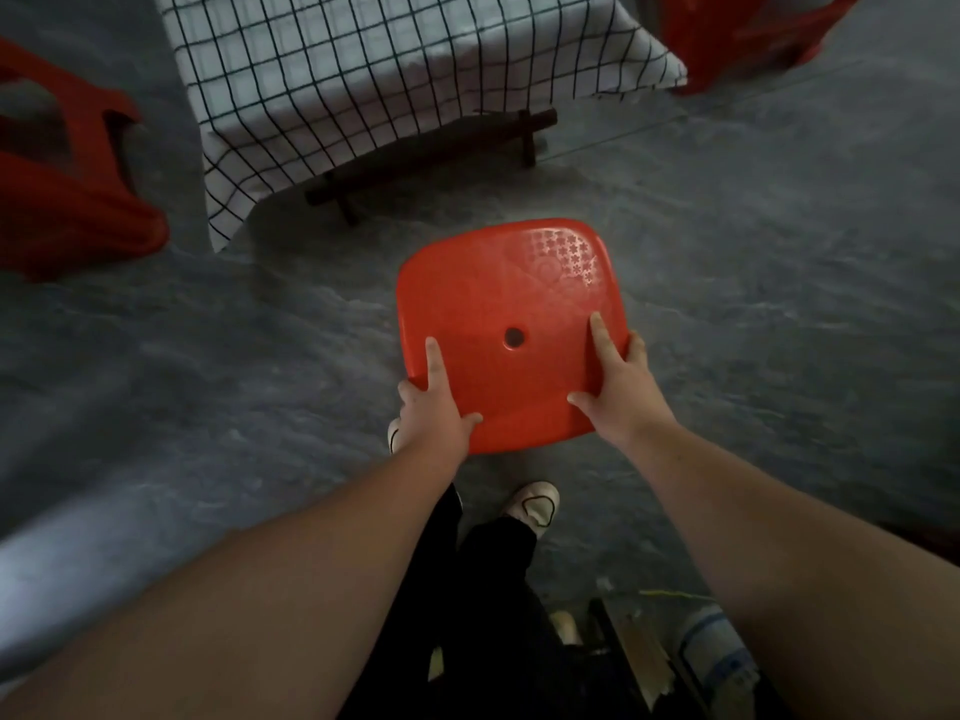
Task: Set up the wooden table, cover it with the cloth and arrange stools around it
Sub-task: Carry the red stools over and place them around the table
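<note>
Head view, steeply downward (close)

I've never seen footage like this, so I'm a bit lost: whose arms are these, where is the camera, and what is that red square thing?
The camera sits on a person's head, looking down, so the arms are their own. The left hand and right hand grip the seat of a red plastic stool, seen from above. Ahead stands a low table under a checked cloth, its dark wooden foot showing. Two more red stools, one at the left and one at the top right, stand beside it on the grey floor.
</note>
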The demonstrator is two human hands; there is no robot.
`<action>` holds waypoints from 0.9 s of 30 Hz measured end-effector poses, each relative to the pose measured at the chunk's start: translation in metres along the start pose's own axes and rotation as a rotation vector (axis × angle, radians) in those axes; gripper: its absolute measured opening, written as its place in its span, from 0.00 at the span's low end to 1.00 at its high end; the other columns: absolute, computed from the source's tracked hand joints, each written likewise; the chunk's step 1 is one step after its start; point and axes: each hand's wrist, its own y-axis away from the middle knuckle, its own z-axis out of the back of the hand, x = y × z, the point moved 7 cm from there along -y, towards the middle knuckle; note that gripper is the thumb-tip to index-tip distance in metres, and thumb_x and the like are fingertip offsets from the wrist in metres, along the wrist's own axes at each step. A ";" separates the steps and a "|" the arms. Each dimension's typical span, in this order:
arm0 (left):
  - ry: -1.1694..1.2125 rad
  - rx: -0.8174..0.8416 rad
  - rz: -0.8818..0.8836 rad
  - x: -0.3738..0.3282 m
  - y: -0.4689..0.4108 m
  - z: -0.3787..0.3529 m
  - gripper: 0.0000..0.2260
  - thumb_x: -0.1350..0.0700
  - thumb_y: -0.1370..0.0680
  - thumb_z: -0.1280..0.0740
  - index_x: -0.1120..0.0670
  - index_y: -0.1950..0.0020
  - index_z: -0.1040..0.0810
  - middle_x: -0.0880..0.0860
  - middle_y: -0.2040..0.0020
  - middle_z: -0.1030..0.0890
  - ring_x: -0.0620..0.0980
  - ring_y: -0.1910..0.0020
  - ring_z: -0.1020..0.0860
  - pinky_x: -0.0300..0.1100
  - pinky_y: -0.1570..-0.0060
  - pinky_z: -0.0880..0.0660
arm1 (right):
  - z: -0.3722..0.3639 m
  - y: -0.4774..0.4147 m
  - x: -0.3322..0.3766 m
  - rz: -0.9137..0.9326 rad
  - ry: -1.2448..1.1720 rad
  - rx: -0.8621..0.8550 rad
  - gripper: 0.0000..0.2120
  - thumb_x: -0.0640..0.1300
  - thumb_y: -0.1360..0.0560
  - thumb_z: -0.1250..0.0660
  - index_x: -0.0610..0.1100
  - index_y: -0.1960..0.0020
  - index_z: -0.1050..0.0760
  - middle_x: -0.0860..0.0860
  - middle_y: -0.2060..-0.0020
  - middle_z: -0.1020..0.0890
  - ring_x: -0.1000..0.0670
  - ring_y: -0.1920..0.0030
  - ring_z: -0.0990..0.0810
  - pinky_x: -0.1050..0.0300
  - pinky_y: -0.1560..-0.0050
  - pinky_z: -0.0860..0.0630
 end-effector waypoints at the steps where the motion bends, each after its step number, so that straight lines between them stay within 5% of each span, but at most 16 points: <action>1: -0.003 -0.006 0.011 0.005 0.003 -0.005 0.52 0.46 0.24 0.27 0.38 0.24 0.72 0.62 0.31 0.37 0.63 0.34 0.27 0.62 0.33 0.31 | -0.002 0.001 -0.001 0.010 0.007 0.002 0.51 0.46 0.26 0.26 0.68 0.23 0.62 0.46 0.20 0.57 0.37 0.24 0.40 0.38 0.27 0.34; 12: -0.030 -0.035 0.024 0.038 0.040 -0.052 0.54 0.44 0.25 0.26 0.40 0.23 0.71 0.63 0.35 0.35 0.60 0.37 0.30 0.56 0.43 0.27 | -0.033 0.039 -0.036 0.009 0.043 0.005 0.51 0.46 0.26 0.26 0.69 0.24 0.62 0.47 0.20 0.57 0.36 0.24 0.43 0.36 0.27 0.37; 17: -0.183 -0.072 0.020 0.045 0.051 -0.064 0.55 0.38 0.27 0.27 0.44 0.21 0.70 0.66 0.41 0.33 0.53 0.57 0.39 0.45 0.54 0.35 | -0.043 0.057 -0.051 -0.018 0.029 0.009 0.51 0.45 0.26 0.27 0.68 0.23 0.62 0.45 0.20 0.57 0.36 0.23 0.44 0.37 0.26 0.38; 19: -0.136 -0.048 0.024 0.049 0.056 -0.070 0.54 0.40 0.26 0.27 0.43 0.22 0.70 0.66 0.38 0.35 0.56 0.53 0.33 0.48 0.51 0.30 | -0.046 0.062 -0.055 -0.020 0.028 0.011 0.51 0.45 0.26 0.27 0.68 0.23 0.62 0.45 0.20 0.57 0.36 0.23 0.44 0.37 0.26 0.37; 22: 0.030 0.023 0.021 0.051 0.067 -0.080 0.53 0.48 0.24 0.26 0.38 0.23 0.71 0.64 0.29 0.41 0.61 0.33 0.30 0.58 0.38 0.28 | -0.050 0.072 -0.061 -0.025 0.024 0.013 0.51 0.45 0.25 0.27 0.68 0.23 0.62 0.45 0.20 0.57 0.37 0.23 0.44 0.38 0.26 0.38; 27: 0.055 0.040 0.019 0.056 0.085 -0.087 0.51 0.50 0.23 0.28 0.39 0.22 0.70 0.64 0.24 0.46 0.61 0.28 0.33 0.59 0.35 0.29 | -0.057 0.088 -0.073 -0.030 0.032 0.020 0.50 0.45 0.24 0.28 0.68 0.23 0.63 0.46 0.20 0.58 0.38 0.22 0.46 0.37 0.26 0.38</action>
